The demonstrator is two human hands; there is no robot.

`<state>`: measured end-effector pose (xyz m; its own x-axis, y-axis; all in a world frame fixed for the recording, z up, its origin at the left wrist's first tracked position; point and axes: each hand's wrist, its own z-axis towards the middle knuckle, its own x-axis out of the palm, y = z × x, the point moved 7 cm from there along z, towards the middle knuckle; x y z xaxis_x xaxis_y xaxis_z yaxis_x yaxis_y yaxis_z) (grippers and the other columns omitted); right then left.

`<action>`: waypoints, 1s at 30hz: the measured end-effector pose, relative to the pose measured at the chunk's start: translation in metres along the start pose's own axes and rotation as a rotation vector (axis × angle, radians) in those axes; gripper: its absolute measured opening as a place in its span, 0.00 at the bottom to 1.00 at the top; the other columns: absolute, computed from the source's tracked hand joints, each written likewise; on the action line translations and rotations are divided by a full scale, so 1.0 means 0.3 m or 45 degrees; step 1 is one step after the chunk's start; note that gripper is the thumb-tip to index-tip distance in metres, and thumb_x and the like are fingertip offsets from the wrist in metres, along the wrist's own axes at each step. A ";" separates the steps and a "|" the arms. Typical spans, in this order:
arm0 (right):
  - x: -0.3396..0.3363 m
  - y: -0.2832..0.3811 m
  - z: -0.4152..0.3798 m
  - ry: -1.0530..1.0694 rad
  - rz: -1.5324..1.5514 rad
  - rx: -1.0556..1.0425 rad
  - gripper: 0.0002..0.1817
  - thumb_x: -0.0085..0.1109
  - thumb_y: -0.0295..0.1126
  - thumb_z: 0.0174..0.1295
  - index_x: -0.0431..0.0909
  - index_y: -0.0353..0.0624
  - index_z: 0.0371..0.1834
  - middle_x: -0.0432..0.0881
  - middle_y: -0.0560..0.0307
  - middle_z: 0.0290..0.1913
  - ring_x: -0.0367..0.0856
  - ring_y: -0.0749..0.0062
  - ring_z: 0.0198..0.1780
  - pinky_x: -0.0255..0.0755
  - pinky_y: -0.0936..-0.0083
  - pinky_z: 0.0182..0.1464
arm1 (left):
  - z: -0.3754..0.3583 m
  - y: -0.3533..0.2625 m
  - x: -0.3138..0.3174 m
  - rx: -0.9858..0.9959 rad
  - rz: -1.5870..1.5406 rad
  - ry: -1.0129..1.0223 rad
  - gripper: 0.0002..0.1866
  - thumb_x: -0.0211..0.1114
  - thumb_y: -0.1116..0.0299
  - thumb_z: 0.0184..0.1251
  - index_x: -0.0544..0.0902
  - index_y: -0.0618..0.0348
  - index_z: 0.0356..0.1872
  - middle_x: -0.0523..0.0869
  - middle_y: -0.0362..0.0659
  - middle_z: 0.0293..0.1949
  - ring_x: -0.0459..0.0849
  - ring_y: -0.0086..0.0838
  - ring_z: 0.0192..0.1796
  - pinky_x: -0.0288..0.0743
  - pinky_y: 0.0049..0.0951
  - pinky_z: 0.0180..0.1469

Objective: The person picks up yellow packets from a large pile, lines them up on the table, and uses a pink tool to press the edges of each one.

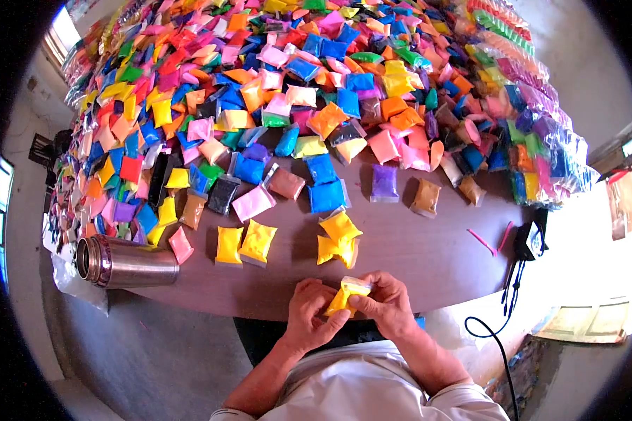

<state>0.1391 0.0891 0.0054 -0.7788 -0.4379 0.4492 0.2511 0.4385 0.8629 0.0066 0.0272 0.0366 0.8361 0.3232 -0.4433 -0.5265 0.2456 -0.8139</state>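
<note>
Both hands hold a small yellow packet (344, 296) with a clear top edge, just in front of the table's near edge. My left hand (312, 313) pinches its lower left side between thumb and fingers. On the right side, the thumb and fingers of my right hand (386, 303) close on the packet near its clear edge. Beyond the hands, a few yellow packets (338, 245) lie overlapping on the brown table (288, 252). Two more yellow packets, one (229, 245) beside the other (258, 241), lie further left.
A large heap of colourful packets (260, 91) covers the table's far part. An open metal flask (137, 262) lies on its side at the left edge. At the right are a pink tie (495, 247), a black box (530, 241) and a hanging black cable (502, 344).
</note>
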 end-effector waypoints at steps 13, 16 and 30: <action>0.010 0.006 -0.057 -0.144 0.225 0.079 0.09 0.59 0.30 0.68 0.78 0.34 0.43 0.83 0.56 0.41 0.82 0.75 0.40 0.80 0.76 0.47 | -0.024 0.048 0.002 -0.213 -0.274 -0.139 0.12 0.65 0.61 0.62 0.79 0.59 0.36 0.82 0.44 0.36 0.81 0.37 0.40 0.70 0.39 0.56; -0.017 0.021 -0.053 -0.068 0.140 0.043 0.11 0.57 0.32 0.69 0.78 0.33 0.46 0.83 0.56 0.42 0.83 0.75 0.41 0.81 0.75 0.48 | -0.011 0.038 0.004 -0.139 -0.222 -0.093 0.11 0.64 0.61 0.63 0.79 0.59 0.36 0.83 0.44 0.35 0.82 0.37 0.40 0.69 0.39 0.56; -0.054 0.076 -0.019 0.054 -0.433 0.008 0.05 0.64 0.26 0.63 0.81 0.37 0.39 0.82 0.61 0.35 0.80 0.76 0.37 0.76 0.78 0.40 | 0.002 0.029 0.009 -0.138 -0.122 -0.051 0.15 0.59 0.56 0.67 0.79 0.59 0.34 0.83 0.44 0.32 0.82 0.36 0.38 0.68 0.39 0.57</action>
<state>0.1607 0.1018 0.0192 -0.7925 -0.5923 0.1456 -0.0224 0.2669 0.9635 0.0042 0.0307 0.0285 0.8737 0.3395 -0.3483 -0.4232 0.1778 -0.8884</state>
